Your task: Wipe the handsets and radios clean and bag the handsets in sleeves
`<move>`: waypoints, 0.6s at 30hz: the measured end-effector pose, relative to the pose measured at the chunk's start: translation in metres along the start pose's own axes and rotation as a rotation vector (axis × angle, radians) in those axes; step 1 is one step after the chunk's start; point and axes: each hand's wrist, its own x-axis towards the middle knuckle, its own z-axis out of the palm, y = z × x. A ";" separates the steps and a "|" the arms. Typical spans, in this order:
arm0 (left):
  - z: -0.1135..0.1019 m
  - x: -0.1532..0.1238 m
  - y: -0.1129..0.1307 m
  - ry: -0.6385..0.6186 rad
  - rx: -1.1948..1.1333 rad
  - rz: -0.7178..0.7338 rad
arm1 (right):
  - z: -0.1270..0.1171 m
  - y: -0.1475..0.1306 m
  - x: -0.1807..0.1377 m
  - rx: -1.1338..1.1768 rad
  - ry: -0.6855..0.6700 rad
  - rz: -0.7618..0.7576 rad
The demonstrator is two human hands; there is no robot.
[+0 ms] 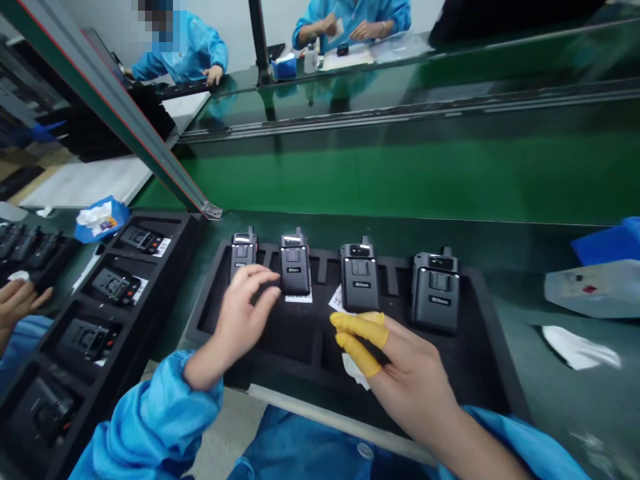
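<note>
a: ok so what are the hands doing here?

b: left hand [243,321] is bare, thumb and fingers spread apart, nothing in it that i can see. it overlaps the leftmost device [243,251] in view and is just beside the second device [295,272], can't tell if it's touching either. right hand [419,373] wears yellow finger covers [361,328], tips close to each other. some white material [354,369] shows right under them, but i can't tell if it's gripped, so no call on whether that hand is clamped on anything.

a: and the devices?

b: four in a row along the far side of a black tray [285,340]. third device [361,283] is just past the covered tips, fourth device [436,297] off to the right. further out on the tabletop [540,393]: a white cloth [580,348] and a bottle [595,288] to the right, a second tray [183,250] with more devices to the left.

a: which step, you reckon?

b: my read is working over the row piece by piece, hands between grips. picking up the second device would call for left thumb and fingers on its side edges.

a: anything hard to see?

b: leftmost device's lower part is behind the left hand, the right hand's other fingers are hidden, and the second tray's nearest device is blurry.
</note>
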 end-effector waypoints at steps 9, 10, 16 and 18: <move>-0.020 0.018 -0.079 0.128 0.652 0.303 | 0.016 0.020 -0.040 -0.043 0.039 -0.166; -0.020 0.017 -0.080 0.133 0.665 0.320 | 0.017 0.021 -0.042 -0.045 0.039 -0.172; -0.021 0.013 -0.080 0.149 0.707 0.378 | 0.018 0.025 -0.047 -0.034 0.023 -0.185; -0.022 0.013 -0.081 0.155 0.715 0.389 | 0.018 0.026 -0.048 -0.027 0.015 -0.176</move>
